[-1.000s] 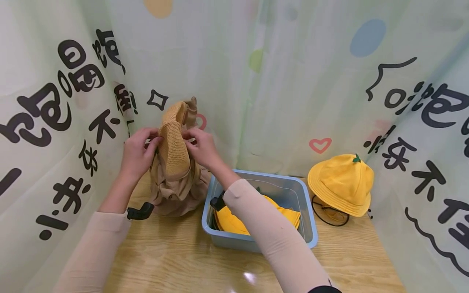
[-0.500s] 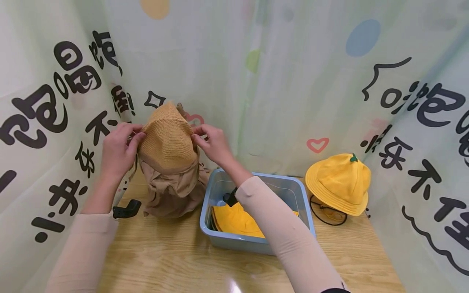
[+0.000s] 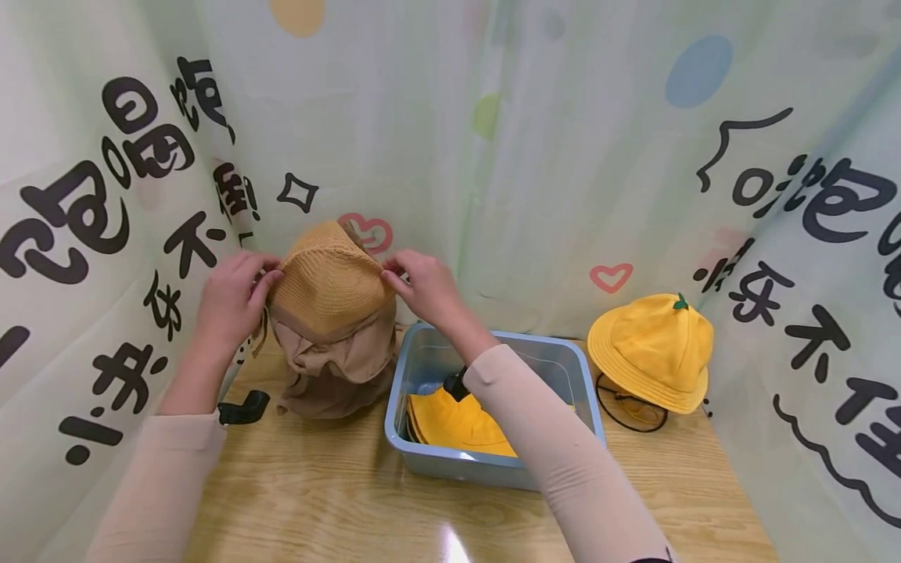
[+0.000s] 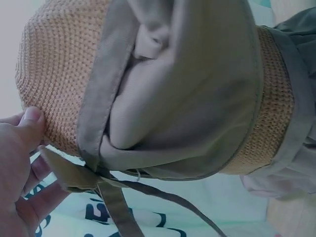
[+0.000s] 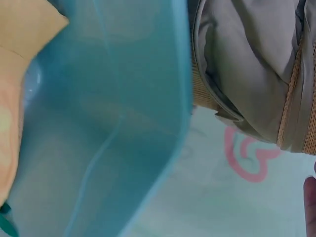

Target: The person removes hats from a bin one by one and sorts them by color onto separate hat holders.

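A sun hat with a tan knitted crown (image 3: 327, 285) and a brown cloth brim (image 3: 327, 352) stands at the left of the table. My left hand (image 3: 228, 301) pinches the left side of the crown between thumb and fingers. On the opposite side my right hand (image 3: 425, 289) pinches the crown's edge. In the left wrist view, a second knitted band (image 4: 269, 101) shows below the upper brim (image 4: 197, 89), so another hat lies beneath. Brown cloth ties (image 4: 116, 202) hang near my left fingers. Only a fingertip (image 5: 310, 197) of the right hand shows in the right wrist view.
Right of the sun hat sits a blue plastic bin (image 3: 493, 469) holding yellow hats (image 3: 457, 426), partly hidden by my right forearm. A yellow bucket hat (image 3: 651, 352) rests on a black wire stand (image 3: 633, 426) farther right. Printed curtains (image 3: 535, 195) enclose the wooden table (image 3: 338, 493).
The knitted crown was folded narrow between my hands and is now spread wide. My hands have moved apart, and the crown has come down lower.
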`<state>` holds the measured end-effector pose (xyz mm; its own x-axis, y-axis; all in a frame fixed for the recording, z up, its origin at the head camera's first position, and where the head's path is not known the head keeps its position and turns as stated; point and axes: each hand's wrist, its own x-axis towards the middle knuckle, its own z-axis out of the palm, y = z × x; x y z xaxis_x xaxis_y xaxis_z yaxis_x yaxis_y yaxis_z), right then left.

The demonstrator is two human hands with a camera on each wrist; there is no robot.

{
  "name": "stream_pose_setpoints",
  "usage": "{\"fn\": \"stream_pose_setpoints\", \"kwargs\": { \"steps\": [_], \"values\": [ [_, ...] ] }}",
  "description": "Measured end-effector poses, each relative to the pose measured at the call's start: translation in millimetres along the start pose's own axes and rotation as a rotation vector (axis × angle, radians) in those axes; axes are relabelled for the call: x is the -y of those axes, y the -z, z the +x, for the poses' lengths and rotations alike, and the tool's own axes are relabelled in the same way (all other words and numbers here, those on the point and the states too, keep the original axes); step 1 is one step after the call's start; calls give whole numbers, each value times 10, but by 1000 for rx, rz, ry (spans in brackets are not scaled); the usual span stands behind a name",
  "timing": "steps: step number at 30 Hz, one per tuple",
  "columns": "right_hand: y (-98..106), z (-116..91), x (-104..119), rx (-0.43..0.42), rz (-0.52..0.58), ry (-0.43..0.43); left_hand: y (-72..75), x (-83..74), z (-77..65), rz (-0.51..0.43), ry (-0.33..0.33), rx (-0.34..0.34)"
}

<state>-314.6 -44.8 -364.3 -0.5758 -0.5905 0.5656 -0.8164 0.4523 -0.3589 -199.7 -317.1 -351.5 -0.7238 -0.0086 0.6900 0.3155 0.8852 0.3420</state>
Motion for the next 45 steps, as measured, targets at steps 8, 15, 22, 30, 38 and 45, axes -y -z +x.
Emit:
{"fn": "stream_pose_setpoints", "kwargs": {
  "steps": [8,15,22,30,38,45],
  "values": [
    [-122,-49,-20,43,15,-89,-77,77,-58,20,25,59],
    [-224,-87,-10,74,32,-171,-156,133,-113,27,16,110],
    [-333,-153,99,32,135,-121,-266,109,-175,7,-32,99],
    [-452,-183,208,189,82,-73,-531,0,-242,62,-108,308],
    [-516,-212,141,224,54,-101,-649,58,-279,57,-199,283],
    [-587,-229,124,278,13,-89,-700,181,-376,49,-180,270]
  ]
}}
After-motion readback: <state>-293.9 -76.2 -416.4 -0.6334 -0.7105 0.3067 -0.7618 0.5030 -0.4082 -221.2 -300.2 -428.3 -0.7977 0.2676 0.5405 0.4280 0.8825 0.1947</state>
